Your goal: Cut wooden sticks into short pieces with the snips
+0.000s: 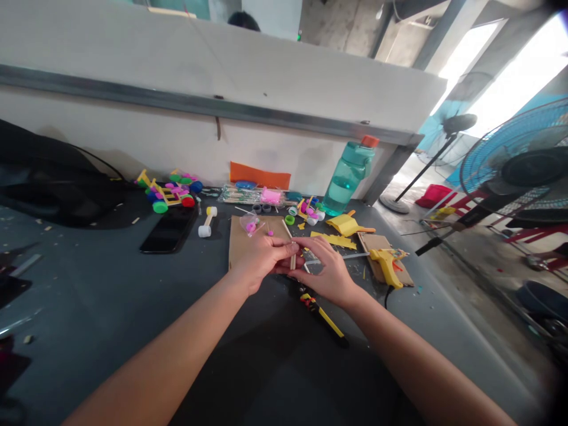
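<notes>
Apparently for steadiness, the left hand (261,259) pinches sticks (293,259) while the half-curled right hand (331,272) grips their ends; at three o'clock, cardboard (377,242) underlies the glue gun (387,267), presumably against drips.

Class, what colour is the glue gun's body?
Yellow; the glue gun's body shows best in the head view.

There are two hands (257,260) (331,271), one bottle (346,180), one phone (165,232).

The left hand (265,258) partly hides the cardboard (240,236); the right edge crops a fan (528,168).
</notes>
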A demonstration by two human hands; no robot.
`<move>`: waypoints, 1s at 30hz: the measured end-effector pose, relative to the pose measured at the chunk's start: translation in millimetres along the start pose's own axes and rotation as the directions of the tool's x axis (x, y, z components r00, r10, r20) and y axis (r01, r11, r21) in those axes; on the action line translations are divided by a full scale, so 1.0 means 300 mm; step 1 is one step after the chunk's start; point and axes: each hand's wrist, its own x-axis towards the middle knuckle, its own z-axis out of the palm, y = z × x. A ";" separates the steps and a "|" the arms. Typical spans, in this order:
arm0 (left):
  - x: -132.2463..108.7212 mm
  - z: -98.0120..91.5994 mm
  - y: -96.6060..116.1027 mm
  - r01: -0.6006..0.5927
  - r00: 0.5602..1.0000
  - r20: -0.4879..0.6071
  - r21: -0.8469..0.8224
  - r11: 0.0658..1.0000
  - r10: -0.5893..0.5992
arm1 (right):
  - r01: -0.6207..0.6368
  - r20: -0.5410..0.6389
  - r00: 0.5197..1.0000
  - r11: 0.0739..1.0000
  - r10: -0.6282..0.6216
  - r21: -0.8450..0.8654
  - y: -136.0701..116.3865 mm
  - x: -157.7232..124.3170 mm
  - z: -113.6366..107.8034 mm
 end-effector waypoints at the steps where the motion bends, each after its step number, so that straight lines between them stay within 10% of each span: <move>1: -0.002 0.001 0.000 0.004 1.000 0.002 0.002 1.000 -0.004 | 0.013 -0.006 1.000 1.000 -0.013 0.004 0.000 0.001 -0.001; 30: 0.002 0.006 -0.004 -0.004 1.000 -0.017 0.019 1.000 0.005 | 0.075 -0.028 0.997 0.993 -0.078 -0.090 0.007 -0.006 0.013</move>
